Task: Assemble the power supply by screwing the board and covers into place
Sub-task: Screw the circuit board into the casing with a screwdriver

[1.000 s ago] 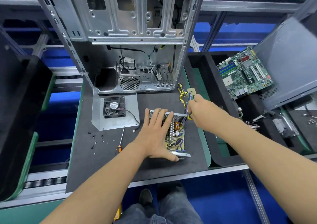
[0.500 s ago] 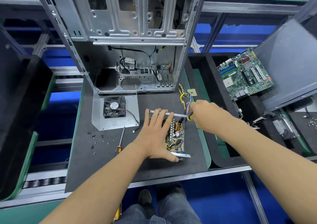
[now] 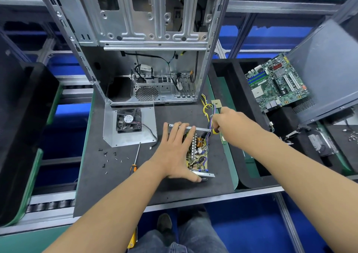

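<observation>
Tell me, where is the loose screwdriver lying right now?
The screwdriver lies on the dark mat left of the left hand, between the scattered screws and that forearm, just below the metal plate holding the fan.

Your dark mat point(image 3: 174, 190) carries the open case point(image 3: 147, 62) at the back, a fan plate point(image 3: 129, 124) before it, loose screws point(image 3: 110, 157) and a screwdriver point(image 3: 136, 157) at left, and the supply point(image 3: 199, 153) near center.

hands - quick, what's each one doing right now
Left hand: open, flat on the power supply.
Right hand: gripping a yellow-handled screwdriver.
</observation>
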Motion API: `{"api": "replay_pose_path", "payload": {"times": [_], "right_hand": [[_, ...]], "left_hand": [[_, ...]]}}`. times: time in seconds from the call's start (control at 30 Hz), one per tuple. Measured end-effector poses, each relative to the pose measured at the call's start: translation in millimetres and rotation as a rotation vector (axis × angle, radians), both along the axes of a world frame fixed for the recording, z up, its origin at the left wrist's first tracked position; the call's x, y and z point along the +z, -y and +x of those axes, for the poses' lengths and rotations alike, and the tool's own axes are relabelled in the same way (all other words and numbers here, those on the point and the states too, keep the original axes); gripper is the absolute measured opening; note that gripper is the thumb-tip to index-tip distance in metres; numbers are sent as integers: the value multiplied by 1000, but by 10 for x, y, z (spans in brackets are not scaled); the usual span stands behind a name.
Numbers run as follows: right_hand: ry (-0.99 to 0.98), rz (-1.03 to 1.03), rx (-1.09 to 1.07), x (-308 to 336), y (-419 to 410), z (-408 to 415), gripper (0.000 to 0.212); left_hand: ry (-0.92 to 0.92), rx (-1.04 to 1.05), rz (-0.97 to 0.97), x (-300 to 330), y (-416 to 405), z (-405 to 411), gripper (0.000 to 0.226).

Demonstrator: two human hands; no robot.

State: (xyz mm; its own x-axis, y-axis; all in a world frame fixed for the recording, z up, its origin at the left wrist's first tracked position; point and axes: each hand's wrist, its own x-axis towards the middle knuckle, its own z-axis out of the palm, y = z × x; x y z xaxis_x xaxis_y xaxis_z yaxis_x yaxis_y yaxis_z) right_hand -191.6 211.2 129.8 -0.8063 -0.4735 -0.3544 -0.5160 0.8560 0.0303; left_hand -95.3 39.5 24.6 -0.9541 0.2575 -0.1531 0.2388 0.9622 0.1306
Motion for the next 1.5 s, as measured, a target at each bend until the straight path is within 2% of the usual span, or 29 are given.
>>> {"api": "replay_pose_path", "payload": {"times": [0.1,0.23,0.27,0.37,0.43,0.63,0.7,0.77,0.83,0.9,0.97,1.17,1.23,1.33,1.43,1.5], "right_hand": [[-57,55,22,-34,30,19,16],[-159,165,59,-71,80,35,29],[-147,162,59,-69,66,23,32],[-2,1,-56,-61,-5,-22,10],[48,-33,-92,-76,-40,-32,8],[-61,25,-139,-40,-21,-19,40],[-37,43,-163,-23,-7,-29,44],[39,-49,-156,-15,-17,-13,30],[68,-67,-58,-21,-20,-10,18],[79,-52,51,-35,-30,-22,18],[8,-33,99,-32,-17,-37,16],[-180,150,-6,-107,31,-31,16],[-136,158,-76,-97,-20,-85,18],[41,19,-129,-70,-178,-121,23],[9,4,41,-62,-212,-101,20],[-58,48,76,-49,-148,-110,17]], "left_hand": [[9,-6,-1,4,3,-1,153],[6,-2,2,-4,1,3,153],[6,0,3,-2,3,4,153],[6,-1,10,-9,10,2,153],[2,-2,15,-16,7,0,153],[4,-3,12,-14,4,4,154],[-2,-3,14,-15,6,1,154],[3,-7,8,-10,9,3,154],[-2,-5,6,-15,9,2,154],[2,-9,12,-15,6,-2,154],[-6,-5,14,-20,11,-6,154],[5,-7,11,-14,3,-2,154],[-2,-2,15,-18,12,-8,154],[2,-8,13,-22,18,-1,154],[6,-11,9,-9,17,-8,154],[1,-7,12,-15,17,-11,154]]}}
